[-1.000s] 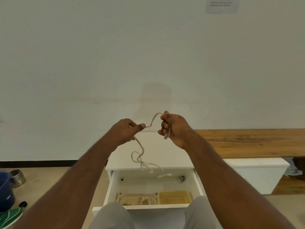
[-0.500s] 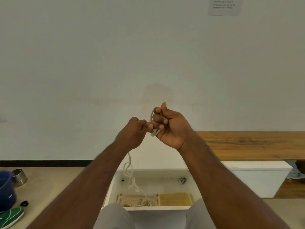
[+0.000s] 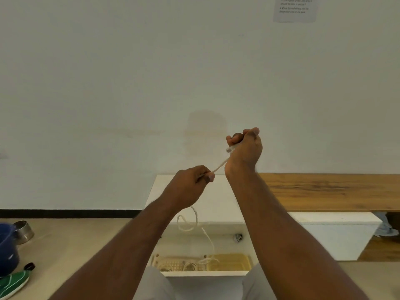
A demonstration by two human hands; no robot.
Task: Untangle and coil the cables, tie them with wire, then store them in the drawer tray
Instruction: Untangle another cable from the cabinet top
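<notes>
A thin cream cable (image 3: 220, 164) runs taut between my two hands, both held up in front of the wall. My right hand (image 3: 245, 149) grips the cable's plug end, which sticks out below the fingers. My left hand (image 3: 190, 185) pinches the cable lower down and to the left. Below that hand the slack loops and dangles into the open white drawer (image 3: 205, 272). Inside the drawer sit a cream lattice tray (image 3: 171, 264) holding coiled cable and a yellow tray (image 3: 231, 262) to its right.
The white drawer cabinet (image 3: 218, 204) stands against the wall, with a wooden bench top (image 3: 329, 191) on its right. On the floor at the left are a blue pot (image 3: 7, 250), a steel bowl (image 3: 23, 231) and a green shoe (image 3: 13, 283).
My hands have drawn apart: the right one rose and moved right with the plug end, the left one dropped, and the cable between them pulled straight. The dangling slack has lifted.
</notes>
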